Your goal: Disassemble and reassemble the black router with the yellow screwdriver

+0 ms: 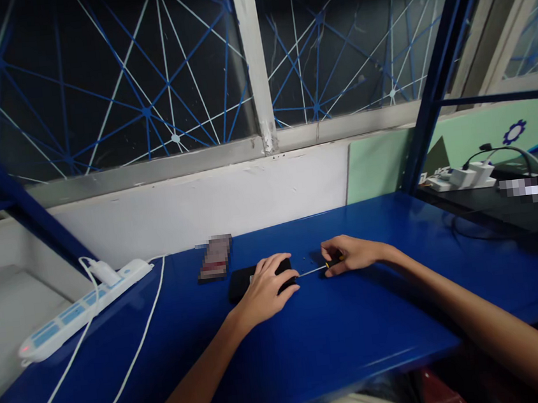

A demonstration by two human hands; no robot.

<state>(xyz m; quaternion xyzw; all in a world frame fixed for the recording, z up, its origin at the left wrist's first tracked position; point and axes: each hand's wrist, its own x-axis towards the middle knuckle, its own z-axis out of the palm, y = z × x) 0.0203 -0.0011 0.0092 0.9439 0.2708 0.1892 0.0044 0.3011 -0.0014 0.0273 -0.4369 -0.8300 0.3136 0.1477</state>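
Observation:
On the blue table lies a flat black box-shaped device, its exact kind not clear. My left hand rests over its right part, fingers curled round it and hiding much of it. In my right hand is a screwdriver with a black and yellow handle, held between closed fingers. Its thin metal shaft points left and reaches the device's right end by my left fingertips. Whether the tip sits in a screw cannot be seen. Several tiny dark pieces, perhaps screws, lie just behind the shaft.
A phone lies behind the device. At left stands a white power strip with a plugged charger and white cables across the table. Blue frame posts rise at both sides. More plugs sit on a dark surface at right.

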